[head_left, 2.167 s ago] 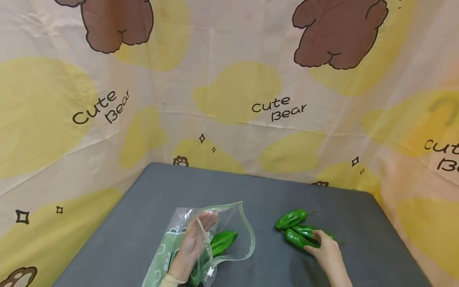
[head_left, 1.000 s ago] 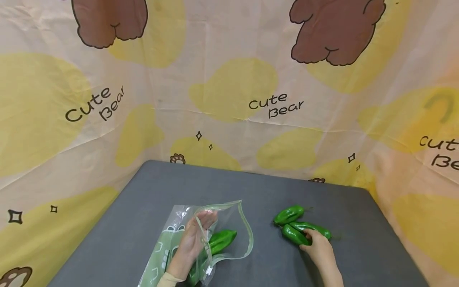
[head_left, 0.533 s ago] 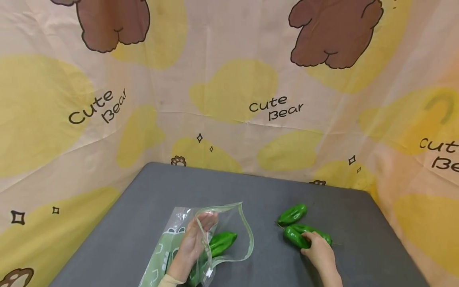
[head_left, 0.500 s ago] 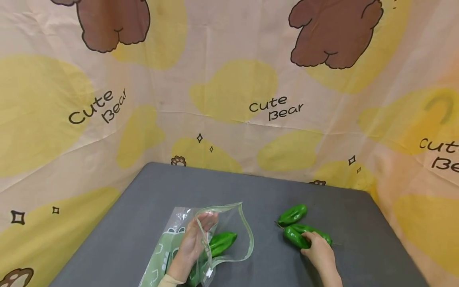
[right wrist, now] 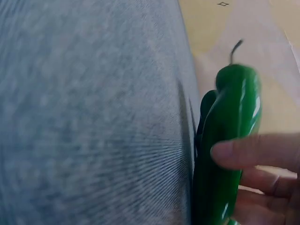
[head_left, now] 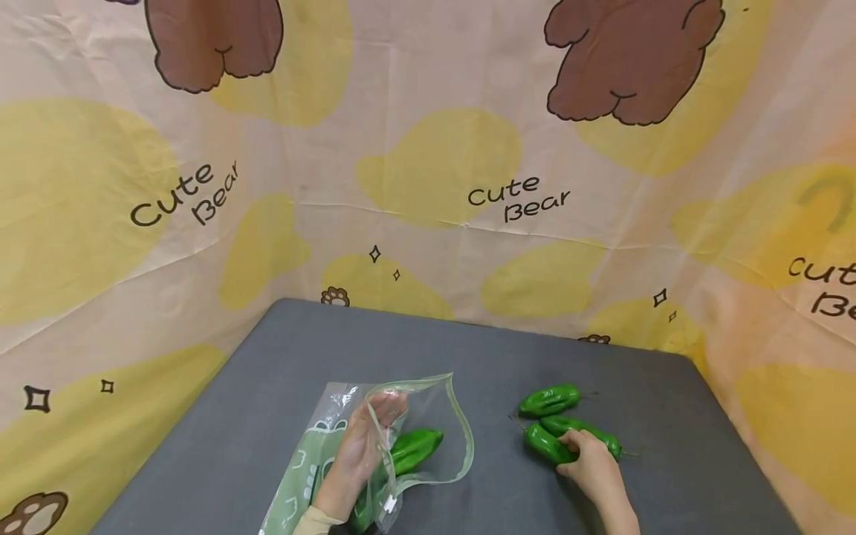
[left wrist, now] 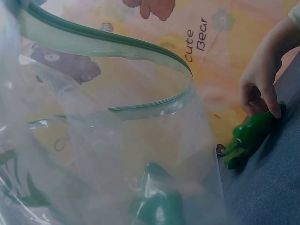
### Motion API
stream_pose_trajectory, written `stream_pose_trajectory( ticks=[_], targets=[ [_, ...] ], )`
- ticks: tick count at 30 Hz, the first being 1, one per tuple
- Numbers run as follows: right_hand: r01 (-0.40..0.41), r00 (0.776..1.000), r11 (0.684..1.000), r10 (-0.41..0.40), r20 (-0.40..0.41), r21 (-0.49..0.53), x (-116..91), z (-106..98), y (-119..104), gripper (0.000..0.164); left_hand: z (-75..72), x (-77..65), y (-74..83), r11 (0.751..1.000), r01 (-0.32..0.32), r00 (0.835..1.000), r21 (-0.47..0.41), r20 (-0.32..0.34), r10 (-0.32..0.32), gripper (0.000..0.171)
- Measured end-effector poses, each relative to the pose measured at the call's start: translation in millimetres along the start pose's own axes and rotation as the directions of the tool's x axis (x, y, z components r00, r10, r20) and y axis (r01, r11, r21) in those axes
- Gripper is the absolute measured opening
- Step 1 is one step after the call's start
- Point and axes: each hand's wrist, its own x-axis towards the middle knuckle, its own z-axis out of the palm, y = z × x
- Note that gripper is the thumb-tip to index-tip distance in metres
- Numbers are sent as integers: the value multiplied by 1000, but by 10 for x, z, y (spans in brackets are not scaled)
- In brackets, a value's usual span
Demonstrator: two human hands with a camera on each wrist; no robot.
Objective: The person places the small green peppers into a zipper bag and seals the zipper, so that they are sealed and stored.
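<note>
My right hand (head_left: 594,461) pinches a green pepper (head_left: 543,443) on the grey table. In the right wrist view, one digit lies across that glossy pepper (right wrist: 229,122) and other fingers are beside it. A second pepper (head_left: 568,425) touches it from behind, and a third pepper (head_left: 550,401) lies farther back. My left hand (head_left: 357,449), its fingers extended, supports a clear zip bag (head_left: 461,416) whose green-edged mouth gapes to the right. One pepper (head_left: 414,450) shows in the bag, with more green lower down. Plastic partly covers the left hand's fingers.
Green-and-white printed plastic (head_left: 304,468) lies left of the left hand. The bag's white slider (head_left: 390,504) hangs at its near edge. A grey table (head_left: 428,349) meets a bear-print cloth (head_left: 428,163) at the back and sides.
My right hand has shifted slightly left, from between two peppers onto the nearest one. The peppers have turned and spread a little. The left hand and bag stay in place.
</note>
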Motion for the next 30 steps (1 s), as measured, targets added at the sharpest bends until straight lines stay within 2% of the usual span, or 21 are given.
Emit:
stream_pose_trajectory(
  ticks=[4,10,23,27,30],
  targets=[
    [-15,999,991,10,37,133,30,14,-31,37,-21,-3,2,1000,11,1000,-11,-11,-11,32],
    [-60,997,954,44,59,293,54,58,-90,35,-21,5,12,999,26,1000,-26,-16,-26,31],
    [-26,999,906,33,-9,423,77,206,-261,35,15,39,49,999,36,999,-5,-18,-36,33],
    [-21,999,879,36,-23,477,63,228,-289,39,14,39,46,1000,30,1000,-2,-7,-30,33],
    [-26,998,872,52,-40,489,52,236,-297,43,13,35,41,1000,27,1000,-6,1,-27,33]
  ],
)
